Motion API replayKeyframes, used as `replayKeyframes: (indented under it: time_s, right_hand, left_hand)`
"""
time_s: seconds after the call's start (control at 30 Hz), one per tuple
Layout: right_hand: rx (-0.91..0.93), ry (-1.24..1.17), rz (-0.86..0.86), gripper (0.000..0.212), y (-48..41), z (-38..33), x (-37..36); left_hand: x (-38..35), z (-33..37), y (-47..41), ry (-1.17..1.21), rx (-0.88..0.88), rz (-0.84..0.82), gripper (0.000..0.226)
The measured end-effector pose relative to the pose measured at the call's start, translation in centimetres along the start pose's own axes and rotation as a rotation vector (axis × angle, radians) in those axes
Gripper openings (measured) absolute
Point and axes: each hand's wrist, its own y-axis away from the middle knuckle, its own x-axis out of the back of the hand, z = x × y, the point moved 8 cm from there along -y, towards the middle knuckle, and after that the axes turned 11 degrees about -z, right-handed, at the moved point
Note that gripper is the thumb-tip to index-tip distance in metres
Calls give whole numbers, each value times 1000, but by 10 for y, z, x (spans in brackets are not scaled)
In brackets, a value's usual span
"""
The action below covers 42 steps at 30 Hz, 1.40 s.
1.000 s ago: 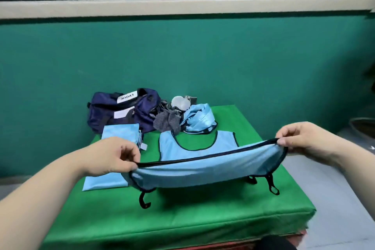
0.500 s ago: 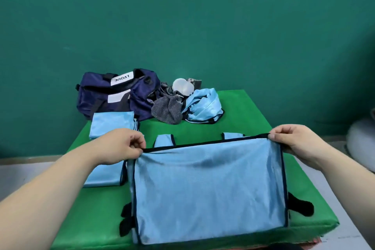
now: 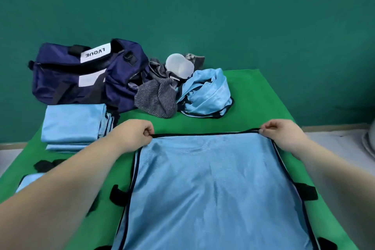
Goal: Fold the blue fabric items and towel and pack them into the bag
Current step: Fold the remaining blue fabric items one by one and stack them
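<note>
Vest (image 3: 213, 189), light blue, lies flat on green bench (image 3: 253, 95); left hand (image 3: 132, 138) and right hand (image 3: 284, 138) each pinch a far corner of its black hem. Navy bag (image 3: 81, 79) sits back left.

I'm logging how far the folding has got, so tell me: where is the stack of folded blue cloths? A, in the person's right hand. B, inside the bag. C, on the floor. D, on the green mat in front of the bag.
D: the stack of folded blue cloths lies on the green mat, just in front of the navy bag and outside it.
</note>
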Motion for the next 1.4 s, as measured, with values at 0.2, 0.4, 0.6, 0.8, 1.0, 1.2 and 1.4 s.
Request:
replayKeyframes:
  time_s: [0.2,0.4,0.6,0.8,1.0,1.2,1.4]
  right_hand:
    - [-20,243,67,16,12,-1,-3]
    - [179,359,86,19,70,-49,-39]
    - [410,340,-163,27,143,-112,-164]
    - [434,322,-249,43,173,-150,-251]
    - [397,471,-260,58,181,-153,-294]
    - [393,664,-264,68,181,-149,-306]
    - [366,741,-289,70,180,-147,-311]
  left_hand:
    - [-22,-4,19,-55,3,163,45]
    - [-52,6,92,-32,-58,199,44]
    - [-93,-13,155,1,-34,213,38]
    - [-112,-20,191,-46,-85,272,49]
    - [-138,-18,186,-168,-116,167,63]
    - [-157,-43,190,-227,-84,185,61]
    - [-158,-43,191,-195,-80,206,63]
